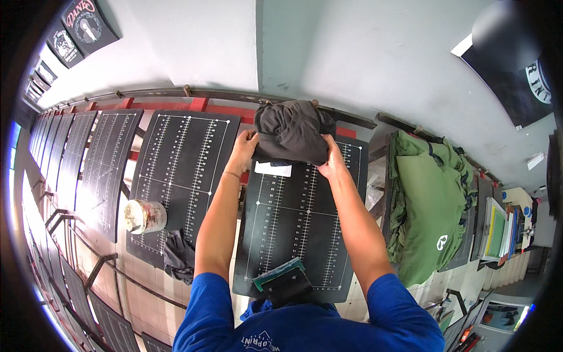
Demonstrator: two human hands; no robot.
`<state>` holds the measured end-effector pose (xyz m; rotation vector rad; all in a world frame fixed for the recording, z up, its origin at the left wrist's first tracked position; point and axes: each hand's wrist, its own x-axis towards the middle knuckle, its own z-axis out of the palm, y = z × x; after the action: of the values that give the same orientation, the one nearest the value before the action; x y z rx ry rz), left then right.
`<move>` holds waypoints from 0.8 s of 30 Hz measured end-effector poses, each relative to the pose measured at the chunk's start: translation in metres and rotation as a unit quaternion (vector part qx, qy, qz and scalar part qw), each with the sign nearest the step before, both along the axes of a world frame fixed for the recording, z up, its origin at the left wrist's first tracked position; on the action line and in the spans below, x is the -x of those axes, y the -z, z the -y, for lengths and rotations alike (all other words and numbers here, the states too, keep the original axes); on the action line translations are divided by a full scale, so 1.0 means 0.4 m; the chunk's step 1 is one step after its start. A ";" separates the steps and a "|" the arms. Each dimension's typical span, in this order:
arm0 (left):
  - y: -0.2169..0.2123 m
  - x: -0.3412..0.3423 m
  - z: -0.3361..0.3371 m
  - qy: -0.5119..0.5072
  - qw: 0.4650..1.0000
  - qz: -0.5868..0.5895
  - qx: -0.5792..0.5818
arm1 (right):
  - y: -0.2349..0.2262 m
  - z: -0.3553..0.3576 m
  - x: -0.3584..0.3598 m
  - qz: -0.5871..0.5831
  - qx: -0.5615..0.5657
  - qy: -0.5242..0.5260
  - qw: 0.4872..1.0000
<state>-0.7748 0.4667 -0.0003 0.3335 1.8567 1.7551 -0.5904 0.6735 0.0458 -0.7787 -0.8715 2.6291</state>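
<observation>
A bundled dark grey garment (291, 132) rests at the far end of the black printing board (293, 229) in front of me. My left hand (243, 146) pinches its left edge. On the opposite side, my right hand (332, 157) grips the lower right corner, thumb toward me. A white slip of paper (273, 169) peeks out from beneath the bundle, near my left hand. At the board's near end lies a black, flat-bladed tool with a teal edge (285, 280), close to my body.
Left, another marked board (176, 176) bears a stained white tub (144, 216) and a crumpled dark rag (179, 256). Green garments (428, 205) drape over the board at right. Beyond them stand several coloured frames (497, 229). A dark rail (234, 95) runs along the wall.
</observation>
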 end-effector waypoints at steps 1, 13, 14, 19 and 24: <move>-0.015 0.011 0.004 0.001 0.999 0.006 -0.039 | -0.005 0.006 0.009 -0.045 -0.004 -0.004 0.999; -0.154 -0.277 0.012 -0.040 0.849 0.332 -0.409 | -0.459 0.133 -0.089 -0.201 0.029 0.038 0.978; -0.149 -0.309 -0.010 -0.012 0.808 0.390 -0.441 | -0.463 0.165 -0.119 -0.174 0.034 0.053 0.983; -0.081 -0.433 0.051 0.014 0.765 0.301 -0.569 | -0.180 0.262 -0.386 0.004 0.005 0.013 1.000; -0.049 -0.551 0.267 -0.097 0.780 0.371 -0.495 | -0.174 0.287 -0.469 0.306 -0.206 -0.296 0.881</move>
<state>-0.5545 0.3601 0.0193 -0.1942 0.3223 2.4003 -0.4030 0.5586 0.1153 -1.4249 -2.0459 2.4856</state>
